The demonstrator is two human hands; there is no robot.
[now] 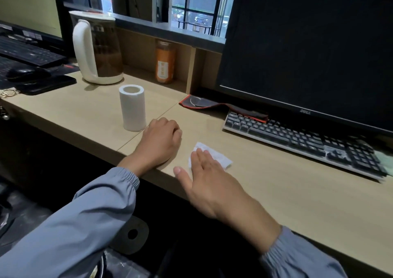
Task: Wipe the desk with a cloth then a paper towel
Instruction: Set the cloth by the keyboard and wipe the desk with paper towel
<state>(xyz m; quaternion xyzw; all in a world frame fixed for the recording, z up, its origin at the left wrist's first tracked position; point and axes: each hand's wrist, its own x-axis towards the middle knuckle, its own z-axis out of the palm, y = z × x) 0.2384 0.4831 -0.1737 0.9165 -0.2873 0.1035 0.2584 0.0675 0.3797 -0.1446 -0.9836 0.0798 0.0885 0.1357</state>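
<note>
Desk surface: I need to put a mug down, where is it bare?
The desk is bare right of the right hand, in front of the keyboard, and between kettle and paper roll. Crowded near the monitor.

left hand [158,143] loosely curled, knuckles up; right hand [209,184] flat, fingers extended

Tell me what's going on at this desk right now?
A person is wiping the desk with a paper towel. The right hand lies flat on the white sheet near the front edge, fingers spread. The left hand rests loosely curled on the desk beside an upright paper towel roll. A keyboard sits further back under a dark monitor, and a kettle stands at the back left.
</note>
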